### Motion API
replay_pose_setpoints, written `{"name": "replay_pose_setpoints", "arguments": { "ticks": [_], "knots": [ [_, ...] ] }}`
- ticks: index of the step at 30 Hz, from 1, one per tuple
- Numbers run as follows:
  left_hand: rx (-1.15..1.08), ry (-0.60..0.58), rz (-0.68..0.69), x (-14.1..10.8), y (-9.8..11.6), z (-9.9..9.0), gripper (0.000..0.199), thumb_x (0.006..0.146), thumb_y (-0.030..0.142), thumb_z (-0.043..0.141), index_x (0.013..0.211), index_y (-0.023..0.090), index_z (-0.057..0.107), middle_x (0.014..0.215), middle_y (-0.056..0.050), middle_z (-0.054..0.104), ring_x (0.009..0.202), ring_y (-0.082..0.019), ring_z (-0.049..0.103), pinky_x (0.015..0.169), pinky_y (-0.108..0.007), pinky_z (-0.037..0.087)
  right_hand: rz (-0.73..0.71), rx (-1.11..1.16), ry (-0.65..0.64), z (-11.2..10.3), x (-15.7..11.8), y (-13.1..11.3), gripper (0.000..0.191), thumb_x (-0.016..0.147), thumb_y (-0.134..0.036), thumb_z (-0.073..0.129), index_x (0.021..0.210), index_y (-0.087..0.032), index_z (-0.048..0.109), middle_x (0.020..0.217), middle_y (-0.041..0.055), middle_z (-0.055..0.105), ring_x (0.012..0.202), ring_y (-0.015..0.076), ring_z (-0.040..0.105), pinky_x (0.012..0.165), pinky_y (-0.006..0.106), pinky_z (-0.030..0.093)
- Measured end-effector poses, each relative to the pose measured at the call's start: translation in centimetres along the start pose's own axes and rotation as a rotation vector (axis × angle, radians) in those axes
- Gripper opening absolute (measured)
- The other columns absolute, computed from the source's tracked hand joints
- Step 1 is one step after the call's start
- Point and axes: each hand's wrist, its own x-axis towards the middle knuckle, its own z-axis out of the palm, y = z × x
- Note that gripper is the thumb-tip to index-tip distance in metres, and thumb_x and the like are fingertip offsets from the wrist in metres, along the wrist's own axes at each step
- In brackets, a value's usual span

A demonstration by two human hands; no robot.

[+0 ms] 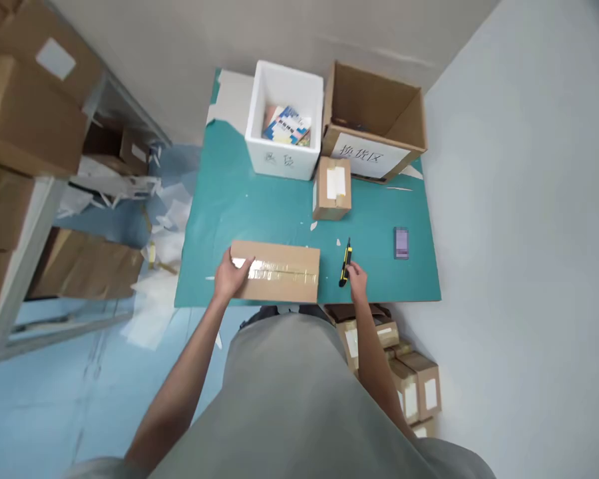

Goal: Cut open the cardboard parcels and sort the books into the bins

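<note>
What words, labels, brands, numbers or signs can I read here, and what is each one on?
"换货区": on the paper sign fronting the open cardboard box.
Two characters on the white foam box: too blurred to read surely.
Booklets inside it: print too blurred.
Smartphone screen: too small.
Labels on the small carton, shelf cartons and lower-right cartons: illegible.
Taped long carton and utility knife: no readable text.
</note>
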Motion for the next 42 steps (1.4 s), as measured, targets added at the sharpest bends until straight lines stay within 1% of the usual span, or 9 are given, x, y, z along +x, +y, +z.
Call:
{"name": "replay_pose_setpoints", "arguments": {
  "ticks": [3, 6, 10, 14, 17, 21, 24, 30, 42],
  "knots": [
    [-0.171, 0.064, -0.074, 0.6, -1.5, 2.2, 0.085, 0.088, 0.060, 0.072, 0.155, 0.012, 0.050, 0.152, -0.025, 0.060, 0.142, -0.044, 0.056, 0.121, -0.061, 0.042, -0.045, 0.248, -0.086, 1.3, -2.0, -2.4, 0.040, 0.079, -0.051, 0.051, 0.101, -0.021, 0.067, 0.090, 0.0035, 0.075, 0.078, 0.0189, 0.073, 0.071, 0.031, 0.061],
    [-0.381, 0.033, -0.078, 0.3, -2.5, 4.0, 0.097, 0.086, 0.060, 0.076, 0.163, 0.014, 0.039, 0.162, -0.026, 0.048, 0.151, -0.041, 0.048, 0.128, -0.058, 0.034, -0.102, 0.290, -0.143, 2.1, -4.3, -5.1, 0.032, 0.083, -0.051, 0.054, 0.097, -0.024, 0.062, 0.078, -0.0019, 0.067, 0.061, 0.0149, 0.066, 0.058, 0.028, 0.057],
    [-0.423, -0.067, 0.181, -1.1, -3.1, 3.8, 0.117, 0.082, 0.067, 0.080, 0.172, 0.022, 0.019, 0.179, -0.020, 0.016, 0.166, -0.037, 0.016, 0.134, -0.055, 0.019, -0.255, 0.033, -0.162, 2.7, -7.5, -7.9, 0.038, 0.090, -0.063, 0.063, 0.094, -0.025, 0.059, 0.069, -0.0058, 0.059, 0.054, 0.0121, 0.058, 0.054, 0.024, 0.051],
    [-0.343, -0.203, 0.418, -1.7, -4.2, 2.1, 0.098, 0.084, 0.074, 0.074, 0.164, 0.028, 0.043, 0.182, -0.011, -0.005, 0.167, -0.041, -0.001, 0.132, -0.062, 0.014, -0.377, -0.284, -0.330, 3.7, -10.0, -10.4, 0.050, 0.093, -0.072, 0.060, 0.095, -0.023, 0.065, 0.068, -0.0038, 0.062, 0.060, 0.0144, 0.059, 0.062, 0.026, 0.049],
    [-0.327, -0.245, 0.430, -1.2, -5.2, 1.5, 0.081, 0.088, 0.075, 0.068, 0.151, 0.025, 0.061, 0.181, -0.012, 0.003, 0.167, -0.043, 0.001, 0.132, -0.063, 0.012, -0.510, -0.630, -0.454, 5.2, -11.2, -12.7, 0.053, 0.100, -0.069, 0.052, 0.106, -0.021, 0.073, 0.081, 0.0016, 0.073, 0.074, 0.0188, 0.066, 0.070, 0.027, 0.048],
    [-0.390, -0.283, 0.399, -0.6, -6.3, 1.2, 0.075, 0.093, 0.068, 0.066, 0.153, 0.024, 0.059, 0.177, -0.016, 0.023, 0.167, -0.038, 0.014, 0.132, -0.058, 0.020, -0.694, -0.994, -0.591, 8.1, -12.2, -15.9, 0.048, 0.108, -0.059, 0.048, 0.122, -0.022, 0.074, 0.112, 0.0075, 0.079, 0.101, 0.0240, 0.071, 0.082, 0.029, 0.046],
    [-0.448, -0.344, 0.383, -0.7, -6.8, 0.9, 0.076, 0.091, 0.064, 0.069, 0.155, 0.024, 0.057, 0.175, -0.017, 0.028, 0.165, -0.035, 0.021, 0.132, -0.053, 0.025, -0.784, -1.147, -0.675, 10.4, -12.6, -17.6, 0.047, 0.111, -0.056, 0.045, 0.128, -0.022, 0.073, 0.118, 0.0099, 0.078, 0.107, 0.0251, 0.071, 0.085, 0.029, 0.044],
    [-0.515, -0.408, 0.354, -0.8, -7.4, 1.1, 0.077, 0.089, 0.060, 0.074, 0.156, 0.027, 0.055, 0.174, -0.014, 0.029, 0.164, -0.034, 0.025, 0.130, -0.052, 0.031, -0.845, -1.304, -0.736, 13.1, -12.9, -19.1, 0.050, 0.113, -0.054, 0.043, 0.133, -0.016, 0.069, 0.119, 0.0137, 0.076, 0.107, 0.0253, 0.069, 0.087, 0.030, 0.041],
    [-0.559, -0.417, 0.348, -0.2, -7.7, 1.5, 0.076, 0.088, 0.057, 0.076, 0.155, 0.028, 0.056, 0.174, -0.014, 0.029, 0.164, -0.034, 0.026, 0.130, -0.053, 0.031, -0.821, -1.451, -0.705, 13.5, -14.5, -20.0, 0.051, 0.113, -0.055, 0.039, 0.137, -0.019, 0.067, 0.118, 0.0139, 0.075, 0.107, 0.0284, 0.069, 0.084, 0.032, 0.041]
  ]
}}
